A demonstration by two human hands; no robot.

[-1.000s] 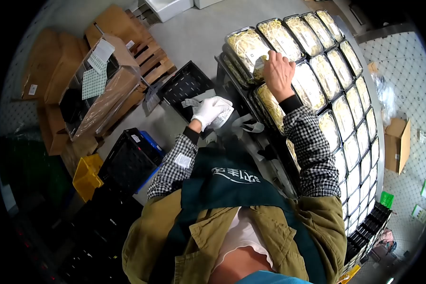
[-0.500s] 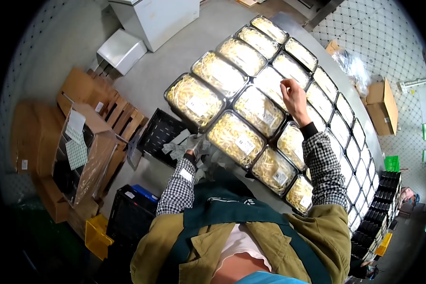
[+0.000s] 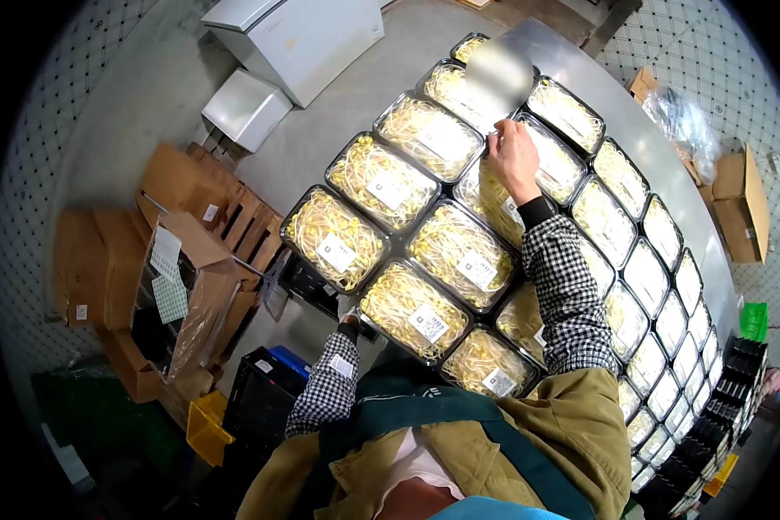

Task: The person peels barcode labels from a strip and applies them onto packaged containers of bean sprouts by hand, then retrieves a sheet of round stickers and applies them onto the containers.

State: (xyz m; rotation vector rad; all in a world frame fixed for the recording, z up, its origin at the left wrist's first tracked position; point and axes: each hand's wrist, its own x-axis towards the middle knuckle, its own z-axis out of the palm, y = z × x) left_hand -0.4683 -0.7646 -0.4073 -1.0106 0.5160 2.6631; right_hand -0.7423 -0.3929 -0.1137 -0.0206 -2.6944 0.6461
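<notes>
Clear-lidded black trays of bean sprouts (image 3: 400, 178) stand in close rows on the metal table, many with a white printed label (image 3: 428, 324). My right hand (image 3: 515, 160) reaches over the middle rows, its fingers bent and pinched together at a tray's far end. Whatever lies between those fingertips is too small to make out. Low at the table's near left edge, my left hand (image 3: 353, 319) is beside the corner of a labelled sprout tray (image 3: 414, 309). Its fingers are mostly hidden, so their grip does not show.
The steel table (image 3: 542, 45) shows at its far end. Left of it are a white chest cabinet (image 3: 312, 52), cardboard boxes (image 3: 104, 269), a wooden pallet (image 3: 251, 230) and a black crate (image 3: 260, 390). Another carton (image 3: 737, 204) and clear plastic (image 3: 680, 121) lie beyond the right side.
The view has shifted, and the near trays appear lower. My right hand has moved toward the far left of the rows. My left hand and its grey-white paper are now more hidden.
</notes>
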